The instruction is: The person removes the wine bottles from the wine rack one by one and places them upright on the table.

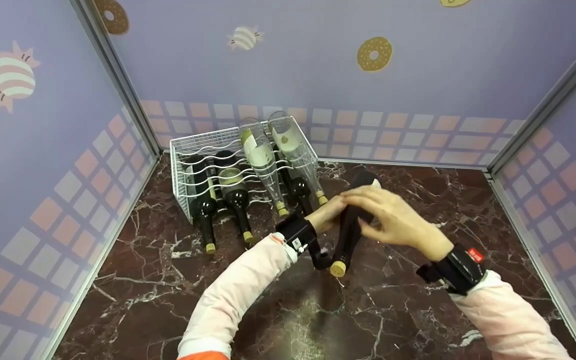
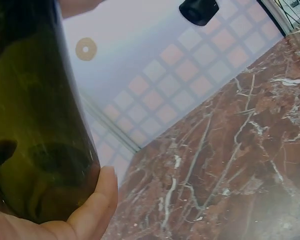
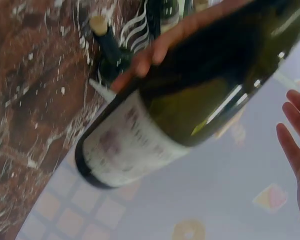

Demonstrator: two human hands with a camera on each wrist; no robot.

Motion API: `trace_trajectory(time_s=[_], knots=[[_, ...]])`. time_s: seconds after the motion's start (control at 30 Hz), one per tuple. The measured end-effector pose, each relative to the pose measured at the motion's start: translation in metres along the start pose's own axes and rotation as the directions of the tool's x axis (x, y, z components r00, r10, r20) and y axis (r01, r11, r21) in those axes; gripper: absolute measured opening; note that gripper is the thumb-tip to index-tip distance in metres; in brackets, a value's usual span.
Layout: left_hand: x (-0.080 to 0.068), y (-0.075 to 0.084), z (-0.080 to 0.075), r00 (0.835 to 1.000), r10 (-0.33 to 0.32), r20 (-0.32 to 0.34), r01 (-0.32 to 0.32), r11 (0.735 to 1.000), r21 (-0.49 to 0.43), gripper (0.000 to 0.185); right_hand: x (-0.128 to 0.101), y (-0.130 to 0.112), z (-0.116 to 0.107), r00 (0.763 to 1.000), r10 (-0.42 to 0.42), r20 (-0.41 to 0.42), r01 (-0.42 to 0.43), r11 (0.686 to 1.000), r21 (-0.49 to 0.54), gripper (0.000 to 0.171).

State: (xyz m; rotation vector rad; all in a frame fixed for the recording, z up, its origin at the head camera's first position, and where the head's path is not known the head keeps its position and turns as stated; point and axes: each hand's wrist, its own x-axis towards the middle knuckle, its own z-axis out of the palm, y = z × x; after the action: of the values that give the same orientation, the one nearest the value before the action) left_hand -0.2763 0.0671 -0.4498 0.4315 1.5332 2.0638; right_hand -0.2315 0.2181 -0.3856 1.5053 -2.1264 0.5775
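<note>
A dark green wine bottle [image 1: 349, 227] with a white label is held tilted above the marble table, its corked neck toward me. My left hand [image 1: 332, 209] grips its body from the left; the wrist view shows the glass [image 2: 30, 110] against a fingertip [image 2: 99, 197]. In the right wrist view the left fingers [image 3: 155, 47] wrap the bottle [image 3: 190, 95]. My right hand [image 1: 385, 215] hovers over the bottle's base end, with fingers [image 3: 292, 132] straight and apart from the glass.
A white wire rack [image 1: 178, 150] stands at the back left against the wall. It holds several bottles lying down: dark ones [image 1: 203, 202] below, two clear ones [image 1: 260, 155] on top. Walls enclose the marble tabletop [image 1: 418, 310] on three sides.
</note>
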Motion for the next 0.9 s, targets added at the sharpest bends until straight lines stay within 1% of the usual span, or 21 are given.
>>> trace_trajectory(time_s=[0.03,0.07,0.1,0.13,0.17,0.2,0.23,0.27,0.3,0.33,0.37,0.4,0.43,0.5,0.53,0.6,0.63,0.7,0.73,0.83,0.9], knots=[[-0.002,-0.002,-0.003,0.995,0.072,0.065,-0.077,0.994,0.076,0.016,0.001,-0.004,0.003,1.0,-0.025,0.009,0.025,1.0,0.005,0.046],[-0.004,-0.004,-0.005,0.982,0.141,0.126,-0.159,0.977,0.142,0.02,0.001,-0.008,0.004,0.999,-0.047,0.019,0.047,0.999,0.003,0.047],[-0.007,-0.006,-0.007,0.963,0.201,0.178,-0.233,0.954,0.187,0.028,0.001,-0.011,0.006,0.997,-0.065,0.031,0.065,0.998,0.005,0.048],[-0.008,-0.008,-0.009,0.946,0.24,0.217,-0.285,0.935,0.211,0.034,0.002,-0.013,0.007,0.996,-0.079,0.036,0.078,0.997,0.009,0.049],[-0.009,-0.009,-0.01,0.925,0.284,0.253,-0.35,0.895,0.276,0.038,0.002,-0.015,0.008,0.995,-0.089,0.043,0.089,0.996,0.014,0.051],[-0.009,-0.011,-0.011,0.903,0.319,0.288,-0.409,0.846,0.343,0.048,0.001,-0.016,0.008,0.995,-0.093,0.048,0.092,0.996,0.016,0.052],[-0.009,-0.012,-0.01,0.915,0.297,0.272,-0.38,0.86,0.341,0.049,0.001,-0.017,0.008,0.995,-0.091,0.05,0.091,0.996,0.02,0.052],[-0.009,-0.014,-0.009,0.935,0.252,0.251,-0.318,0.907,0.275,0.043,0.001,-0.017,0.008,0.995,-0.088,0.052,0.087,0.996,0.025,0.053],[-0.008,-0.016,-0.008,0.952,0.203,0.227,-0.252,0.944,0.214,0.039,0.001,-0.017,0.008,0.995,-0.083,0.053,0.082,0.996,0.032,0.052],[-0.008,-0.018,-0.007,0.969,0.147,0.198,-0.18,0.971,0.157,0.036,0.001,-0.017,0.008,0.995,-0.079,0.055,0.077,0.996,0.037,0.052],[-0.008,-0.021,-0.005,0.983,0.097,0.158,-0.117,0.986,0.119,0.034,0.001,-0.017,0.008,0.995,-0.074,0.06,0.071,0.997,0.041,0.051],[-0.008,-0.022,-0.004,0.993,0.021,0.114,-0.025,0.999,0.036,0.03,0.001,-0.017,0.008,0.995,-0.069,0.067,0.066,0.997,0.046,0.051],[-0.009,-0.024,-0.003,0.996,-0.041,0.075,0.044,0.998,-0.042,0.028,0.0,-0.017,0.009,0.995,-0.065,0.074,0.062,0.997,0.05,0.05],[-0.01,-0.026,-0.003,0.993,-0.112,0.029,0.114,0.991,-0.075,0.025,-0.002,-0.018,0.009,0.994,-0.056,0.095,0.052,0.998,0.045,0.049],[-0.01,-0.027,-0.003,0.988,-0.152,0.014,0.153,0.983,-0.099,0.024,-0.004,-0.019,0.009,0.993,-0.05,0.11,0.046,0.998,0.041,0.05],[-0.01,-0.027,-0.003,0.979,-0.205,-0.01,0.203,0.973,-0.107,0.025,-0.008,-0.021,0.009,0.989,-0.039,0.141,0.034,0.999,0.039,0.053],[-0.009,-0.026,-0.003,0.973,-0.231,-0.028,0.226,0.968,-0.111,0.026,-0.009,-0.021,0.01,0.987,-0.035,0.158,0.03,0.999,0.034,0.054],[-0.008,-0.025,-0.002,0.948,-0.308,-0.084,0.294,0.944,-0.15,0.031,-0.012,-0.023,0.012,0.98,-0.027,0.197,0.022,0.999,0.026,0.058],[-0.006,-0.025,-0.003,0.937,-0.33,-0.113,0.313,0.938,-0.149,0.031,-0.013,-0.024,0.013,0.976,-0.027,0.214,0.022,0.999,0.025,0.06],[-0.004,-0.025,-0.003,0.922,-0.351,-0.163,0.332,0.934,-0.131,0.032,-0.013,-0.026,0.018,0.969,-0.031,0.244,0.026,0.999,0.025,0.063],[-0.003,-0.024,-0.003,0.923,-0.354,-0.153,0.332,0.931,-0.148,0.031,-0.014,-0.026,0.021,0.966,-0.039,0.255,0.032,0.999,0.031,0.064]])
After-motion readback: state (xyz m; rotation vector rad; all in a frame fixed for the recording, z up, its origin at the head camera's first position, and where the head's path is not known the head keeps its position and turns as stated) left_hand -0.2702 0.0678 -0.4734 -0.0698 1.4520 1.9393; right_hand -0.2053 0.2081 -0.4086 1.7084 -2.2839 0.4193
